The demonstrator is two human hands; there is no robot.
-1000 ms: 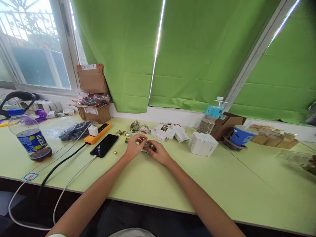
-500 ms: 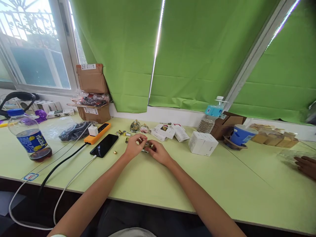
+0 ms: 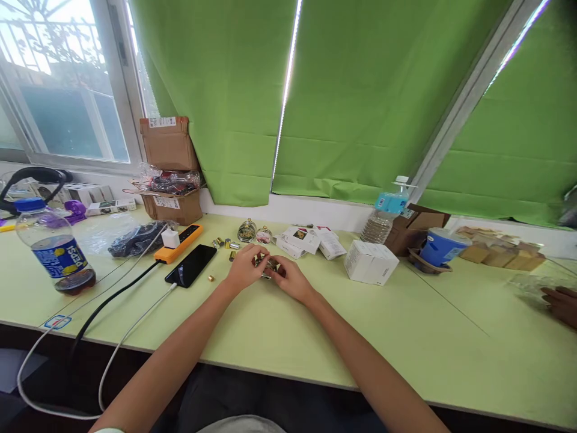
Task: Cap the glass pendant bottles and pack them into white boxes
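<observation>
My left hand (image 3: 246, 266) and my right hand (image 3: 291, 276) meet over the table, fingers closed around a small shiny glass bottle (image 3: 267, 272). It is mostly hidden by the fingers. Just behind them stand two round ornate perfume bottles, one dark with gold trim (image 3: 246, 231) and a smaller pinkish one (image 3: 264, 235). Several gold and silver cylindrical caps (image 3: 219, 242) lie left of these bottles. A tiny gold collar (image 3: 211, 278) rests on the table, left of my left hand.
Left are a black phone (image 3: 191, 266) on its cable, an orange power strip (image 3: 178, 244) and a Pepsi bottle (image 3: 58, 252). White leaflets (image 3: 303, 239), a white box (image 3: 371, 262), a water bottle (image 3: 383, 213) and a blue cup (image 3: 442, 247) stand right. Another person's hand (image 3: 561, 305) holds clear plastic.
My left fingers have lowered slightly onto the small bottle, from a raised pinch above it. My right hand has hardly moved. The other person's hand shifted slightly right.
</observation>
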